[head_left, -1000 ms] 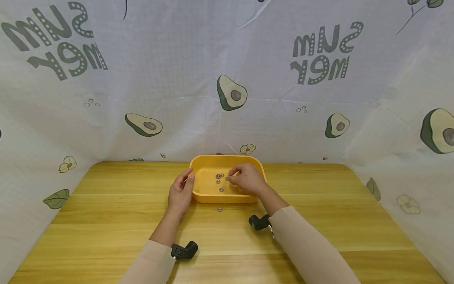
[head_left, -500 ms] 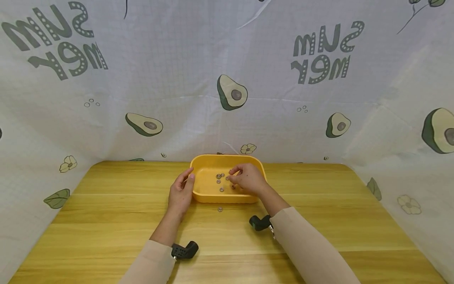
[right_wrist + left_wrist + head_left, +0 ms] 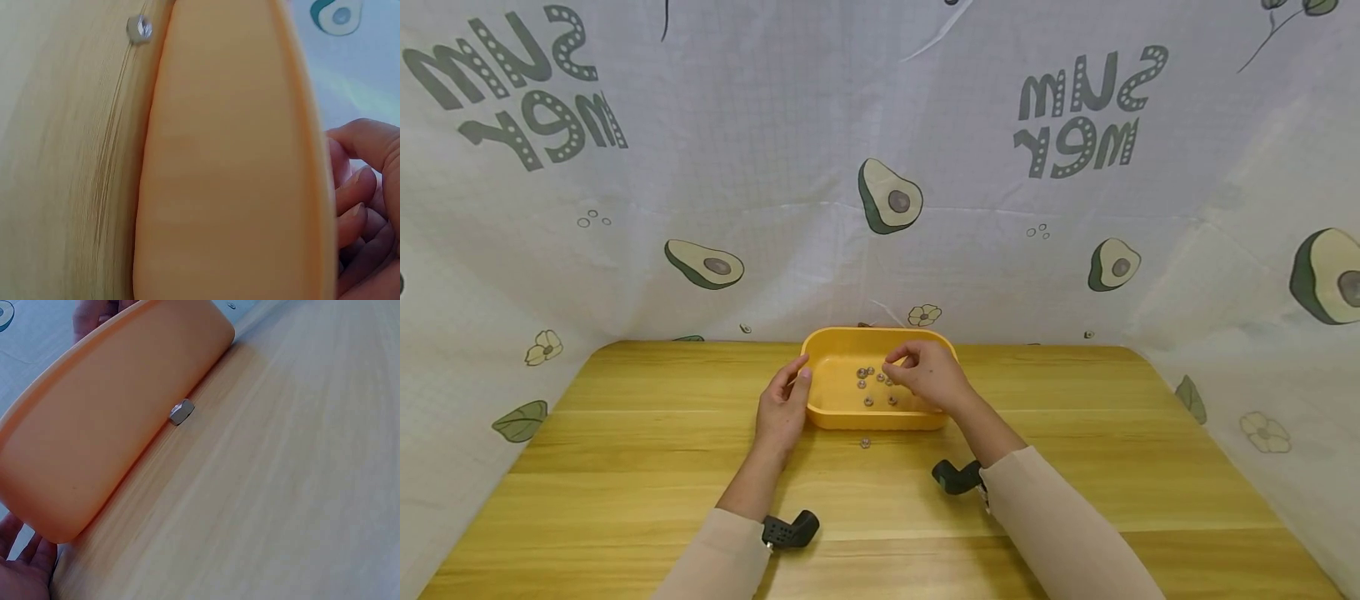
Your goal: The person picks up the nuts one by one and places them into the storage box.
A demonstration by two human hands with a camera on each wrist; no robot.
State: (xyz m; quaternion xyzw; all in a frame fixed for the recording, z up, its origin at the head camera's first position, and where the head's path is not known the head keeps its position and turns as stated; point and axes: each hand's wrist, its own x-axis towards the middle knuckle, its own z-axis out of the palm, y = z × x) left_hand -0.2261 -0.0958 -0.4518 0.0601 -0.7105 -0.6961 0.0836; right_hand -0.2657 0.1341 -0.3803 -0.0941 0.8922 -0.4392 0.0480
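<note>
A yellow plastic tray (image 3: 880, 421) stands on the table, shown orange in both wrist views. Several small metal nuts (image 3: 868, 401) are scattered across its floor. My left hand (image 3: 781, 412) rests against the tray's left end, with the fingertips and thumb touching the outside near the rim. Over the right part of the tray, my right hand (image 3: 931, 373) pinches thumb and index finger together on a small nut, which the fingertips mostly hide. The tray wall hides those fingertips in the right wrist view. One nut (image 3: 181, 412) lies on the table just in front of the tray.
The wooden table (image 3: 647, 467) runs up to a white patterned curtain (image 3: 790, 150) close behind the tray. A black wrist camera (image 3: 792, 529) sits by the left cuff and another camera (image 3: 957, 477) by the right one.
My right hand has risen slightly and shifted a little, uncovering nuts beneath its fingers. One nut near the front wall has slid slightly forward. The left hand and tray have stayed put.
</note>
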